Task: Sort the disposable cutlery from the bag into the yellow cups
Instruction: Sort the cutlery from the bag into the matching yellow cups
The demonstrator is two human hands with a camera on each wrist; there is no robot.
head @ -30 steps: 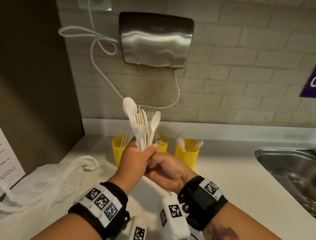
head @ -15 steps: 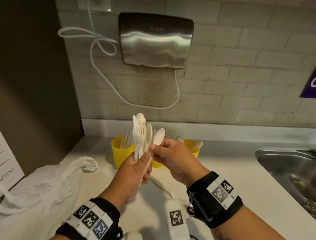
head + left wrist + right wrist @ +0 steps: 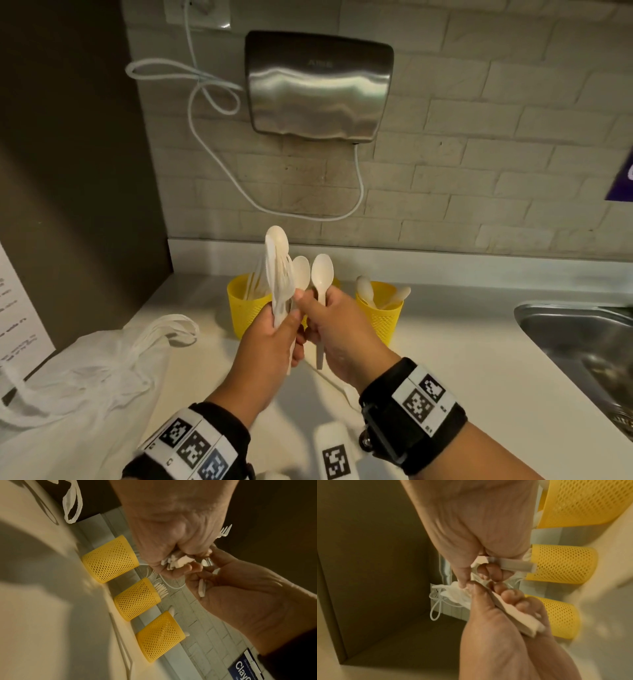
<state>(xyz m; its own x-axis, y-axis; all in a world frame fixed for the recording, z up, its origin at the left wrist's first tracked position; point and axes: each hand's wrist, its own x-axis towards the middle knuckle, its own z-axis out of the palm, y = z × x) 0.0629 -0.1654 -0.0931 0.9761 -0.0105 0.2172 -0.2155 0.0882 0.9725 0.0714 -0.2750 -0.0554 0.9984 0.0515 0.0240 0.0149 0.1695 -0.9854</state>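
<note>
My left hand (image 3: 274, 339) grips a bundle of white plastic cutlery (image 3: 279, 274) upright above the counter; its handle ends (image 3: 178, 561) stick out below the fist. My right hand (image 3: 339, 329), touching the left, holds one white spoon (image 3: 322, 277) upright, apart from the bundle, with its handle (image 3: 517, 565) across the fingers. Three yellow mesh cups stand in a row behind the hands: the left cup (image 3: 246, 311) holds knives, the middle cup (image 3: 137, 599) forks, the right cup (image 3: 380, 315) spoons. The white plastic bag (image 3: 85, 377) lies crumpled at the left.
A steel sink (image 3: 582, 342) is set into the counter at the right. A metal hand dryer (image 3: 318, 85) with a looping white cable hangs on the brick wall above the cups. A dark panel (image 3: 68, 171) closes off the left side.
My right hand came up from under the left hand and drew one spoon out of the bundle. The bundle has lowered slightly towards the cups.
</note>
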